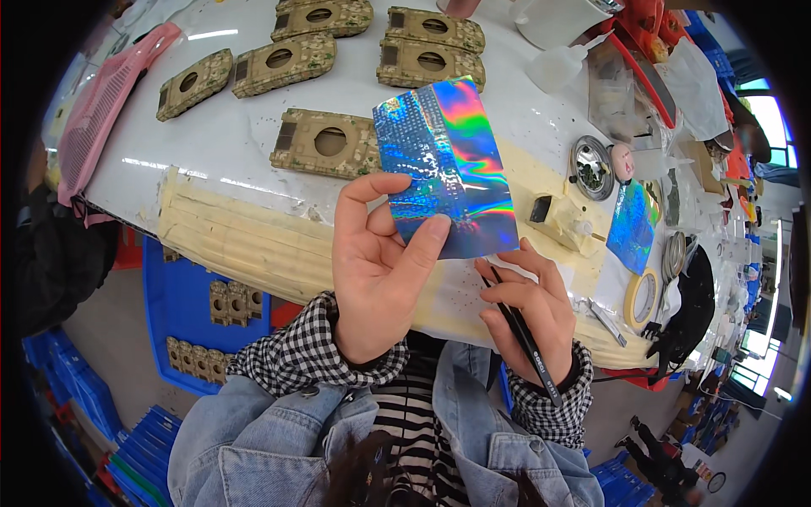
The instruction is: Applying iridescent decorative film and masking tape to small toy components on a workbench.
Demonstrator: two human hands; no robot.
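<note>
My left hand point(376, 270) grips a shiny holographic sticker sheet point(477, 160) between thumb and fingers, raised above the table. Rows of tiny pieces cover the sheet's left part; its right part is a plain rainbow sheen. Black tweezers point(525, 334) rest in my right hand point(541, 304), tips pointing up and left, just below the sheet's lower right corner. One fingertip of that hand is close to the corner; whether it touches, I cannot tell. Behind the sheet lies a camouflage model tank hull point(296, 139) with a round opening, partly hidden by it.
Several more camouflage hulls point(431, 63) stand farther back. A pink basket point(118, 101) is at the left. To the right are a round metal tin point(591, 167), another holographic sheet point(632, 228), a tape roll point(642, 297) and a utility knife point(606, 323). A blue tray point(177, 287) holds small hulls below.
</note>
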